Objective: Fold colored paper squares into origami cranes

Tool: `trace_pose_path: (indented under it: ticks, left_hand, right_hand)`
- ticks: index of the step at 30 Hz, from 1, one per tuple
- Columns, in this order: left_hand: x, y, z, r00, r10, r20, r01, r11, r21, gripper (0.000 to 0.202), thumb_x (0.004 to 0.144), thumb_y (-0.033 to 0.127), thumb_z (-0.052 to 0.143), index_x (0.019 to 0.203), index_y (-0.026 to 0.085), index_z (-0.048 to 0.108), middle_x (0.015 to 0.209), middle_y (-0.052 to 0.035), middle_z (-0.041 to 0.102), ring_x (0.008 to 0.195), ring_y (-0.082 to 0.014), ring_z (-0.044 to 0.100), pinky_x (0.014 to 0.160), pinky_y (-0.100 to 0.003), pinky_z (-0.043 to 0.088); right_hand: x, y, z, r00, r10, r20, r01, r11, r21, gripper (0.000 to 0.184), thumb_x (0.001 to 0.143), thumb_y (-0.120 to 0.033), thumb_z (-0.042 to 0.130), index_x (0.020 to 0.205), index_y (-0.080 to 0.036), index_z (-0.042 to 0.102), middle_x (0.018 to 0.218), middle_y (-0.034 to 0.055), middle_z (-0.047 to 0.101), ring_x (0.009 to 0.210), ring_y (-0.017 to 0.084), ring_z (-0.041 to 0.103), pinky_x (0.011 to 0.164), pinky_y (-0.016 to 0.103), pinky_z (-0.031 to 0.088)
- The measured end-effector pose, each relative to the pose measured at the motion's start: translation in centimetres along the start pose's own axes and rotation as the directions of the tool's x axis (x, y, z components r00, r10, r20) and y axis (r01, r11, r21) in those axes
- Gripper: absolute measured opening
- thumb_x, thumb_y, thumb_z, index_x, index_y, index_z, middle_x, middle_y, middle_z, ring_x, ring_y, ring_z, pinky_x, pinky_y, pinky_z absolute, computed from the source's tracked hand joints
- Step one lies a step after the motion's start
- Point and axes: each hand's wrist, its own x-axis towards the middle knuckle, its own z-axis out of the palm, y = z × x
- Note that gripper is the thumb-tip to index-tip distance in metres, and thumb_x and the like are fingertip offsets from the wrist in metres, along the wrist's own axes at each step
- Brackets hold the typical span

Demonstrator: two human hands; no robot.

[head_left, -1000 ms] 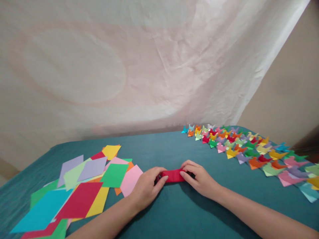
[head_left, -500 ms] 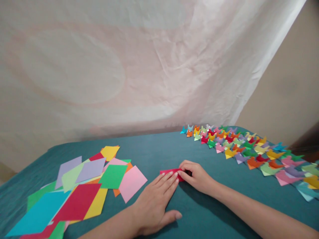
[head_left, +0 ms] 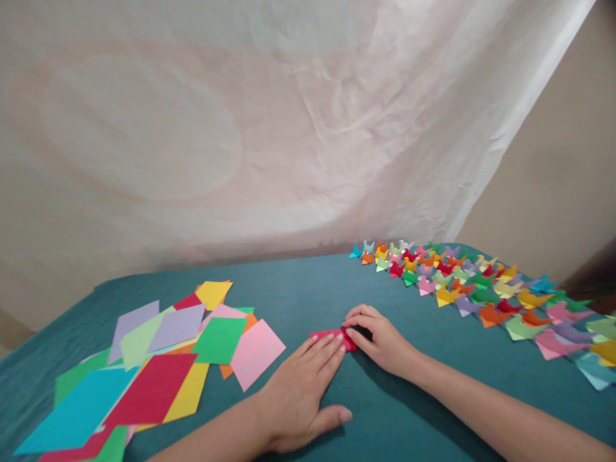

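Note:
A small folded piece of red paper (head_left: 350,344) lies on the teal cloth in front of me, partly hidden by my fingers. Flat across its left part rests my left hand (head_left: 301,391), fingers stretched out and thumb spread away to the right. My right hand (head_left: 378,333) is curled at the paper's upper right corner, with the thumb and fingertips closed in on its edge. How much of that corner lies between them is hard to see.
Loose paper squares in several colours, such as a pink sheet (head_left: 257,355) and a red sheet (head_left: 153,388), overlap on the left. Rows of small folded paper birds, including a yellow bird (head_left: 447,295), stand on the right. A pale curtain (head_left: 269,128) hangs behind the teal-covered table (head_left: 289,289).
The right hand's fingertips have lifted slightly and shifted up at the paper's corner, showing a little more red. The left hand stays pressed flat in place.

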Motion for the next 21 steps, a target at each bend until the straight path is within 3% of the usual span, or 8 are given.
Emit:
trace_pose_path:
  ticks: [14, 21]
  left_hand:
    - [0.1, 0.0, -0.2, 0.999, -0.018, 0.038, 0.017, 1.000, 0.016, 0.072, 0.089, 0.058, 0.034, 0.143, 0.014, 0.020, 0.148, -0.0139, 0.021, 0.137, -0.0260, 0.019, 0.112, -0.044, 0.018]
    - [0.0, 0.0, -0.3, 0.999, -0.015, 0.045, 0.014, 1.000, 0.018, 0.071, 0.089, 0.058, 0.033, 0.144, 0.015, 0.019, 0.148, -0.0135, 0.021, 0.137, -0.0267, 0.019, 0.111, -0.045, 0.018]
  right_hand:
    - [0.1, 0.6, 0.2, 1.000, 0.011, 0.002, -0.011, 1.000, -0.008, 0.014, 0.087, -0.015, 0.049, 0.088, -0.018, 0.062, 0.094, 0.0069, 0.058, 0.093, 0.018, 0.054, 0.085, 0.037, 0.044]
    - [0.1, 1.1, 0.3, 1.000, 0.012, -0.016, -0.012, 1.000, -0.018, 0.019, 0.083, -0.007, 0.045, 0.085, -0.018, 0.061, 0.094, 0.0069, 0.057, 0.095, 0.019, 0.052, 0.085, 0.038, 0.044]
